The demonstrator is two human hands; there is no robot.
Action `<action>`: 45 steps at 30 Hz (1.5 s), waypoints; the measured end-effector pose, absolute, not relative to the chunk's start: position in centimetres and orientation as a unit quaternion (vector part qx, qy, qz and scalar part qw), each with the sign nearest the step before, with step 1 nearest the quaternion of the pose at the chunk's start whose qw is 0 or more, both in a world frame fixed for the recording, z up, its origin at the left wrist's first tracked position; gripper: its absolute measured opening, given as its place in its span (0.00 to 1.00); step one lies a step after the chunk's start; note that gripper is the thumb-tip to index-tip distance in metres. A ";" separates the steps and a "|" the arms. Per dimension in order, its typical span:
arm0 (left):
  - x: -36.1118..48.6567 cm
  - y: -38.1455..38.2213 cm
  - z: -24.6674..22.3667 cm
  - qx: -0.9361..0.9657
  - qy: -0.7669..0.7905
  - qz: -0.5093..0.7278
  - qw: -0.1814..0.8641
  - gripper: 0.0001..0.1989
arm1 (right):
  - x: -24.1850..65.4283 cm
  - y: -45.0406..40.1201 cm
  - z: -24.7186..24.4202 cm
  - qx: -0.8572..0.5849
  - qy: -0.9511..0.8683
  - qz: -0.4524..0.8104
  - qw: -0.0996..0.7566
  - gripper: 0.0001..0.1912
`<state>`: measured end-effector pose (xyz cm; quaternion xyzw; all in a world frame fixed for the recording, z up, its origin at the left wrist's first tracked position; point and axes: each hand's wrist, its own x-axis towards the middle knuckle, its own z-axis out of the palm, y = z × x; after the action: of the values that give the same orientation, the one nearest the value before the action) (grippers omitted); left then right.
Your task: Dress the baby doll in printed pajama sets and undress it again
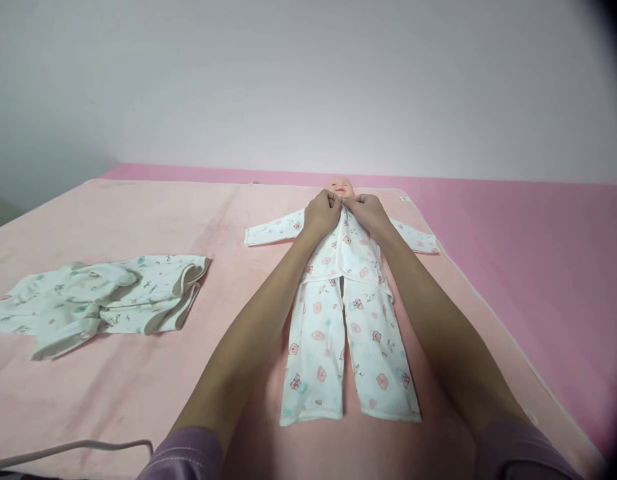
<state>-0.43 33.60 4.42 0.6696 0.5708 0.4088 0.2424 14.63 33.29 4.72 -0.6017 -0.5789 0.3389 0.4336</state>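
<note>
A baby doll [340, 187] lies on its back, head toward the wall, dressed in a white printed jacket [361, 250] and matching trousers [318, 353]. The jacket's sleeves stretch out to both sides. My left hand [324, 210] pinches the jacket's neckline just below the doll's chin. Close beside it, my right hand [367, 212] pinches the other side of the same neckline. The fingertips of both hands nearly meet at the top of the front opening. What exactly lies between the fingertips is too small to tell.
At the left lies a folded set of white printed baby clothes [123, 293]. A peach blanket [228, 387] covers much of the pink surface [528, 267], which meets a pale wall [308, 87] behind. A grey cable [88, 445] runs along the lower left.
</note>
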 end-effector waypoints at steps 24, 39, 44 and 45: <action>-7.2 17.7 4.3 0.694 0.616 0.351 0.123 0.11 | 20.5 17.1 5.5 -0.595 -0.743 0.063 0.299 0.05; -10.8 21.5 2.5 0.706 0.577 0.390 0.128 0.20 | 23.5 20.3 0.6 -0.564 -0.717 0.113 0.392 0.22; -7.1 24.7 4.4 0.688 0.546 0.357 0.318 0.29 | 18.3 25.0 3.5 -0.556 -0.727 0.180 0.360 0.25; -7.0 25.1 4.5 0.677 0.549 0.352 0.341 0.28 | 18.0 25.5 3.8 -0.563 -0.723 0.184 0.356 0.24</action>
<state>-7.03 25.13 4.51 0.6769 0.5490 0.3521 0.3413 18.05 25.49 3.84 -0.5625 -0.7231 0.1842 0.3560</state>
